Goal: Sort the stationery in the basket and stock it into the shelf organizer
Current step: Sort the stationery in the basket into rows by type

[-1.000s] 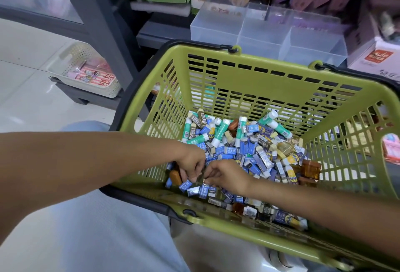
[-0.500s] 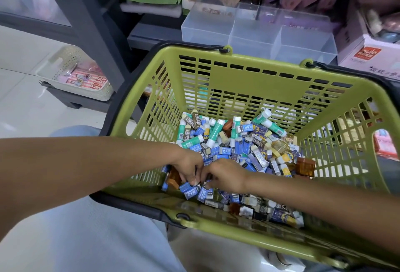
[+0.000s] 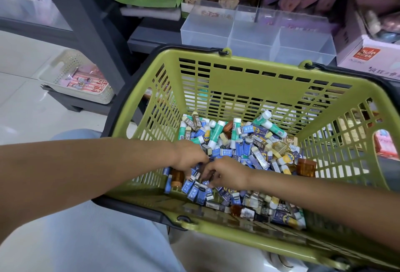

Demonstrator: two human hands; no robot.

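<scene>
Both forearms reach in from the near side, and the two hands meet knuckle to knuckle low over the near part of the pile. The left hand [image 3: 190, 160] is palm down with its fingers curled into the small blue boxes [image 3: 195, 189] beneath it; it looks to be gripping some of them, though the fingertips are hidden. The right hand [image 3: 227, 173] is also bent at the knuckles, fingers tucked down among the same boxes, and whether it actually holds one cannot be told.

The stationery lies loose on the floor of a green basket [image 3: 238, 64], heaped beyond and to the right of the hands: blue boxes, green-and-white tubes [image 3: 216, 132], and amber boxes [image 3: 306, 166], one of which sits just left of the left hand. Past the basket's far rim, well beyond the hands, stands the clear organizer [image 3: 255, 33] with its compartments on the shelf.
</scene>
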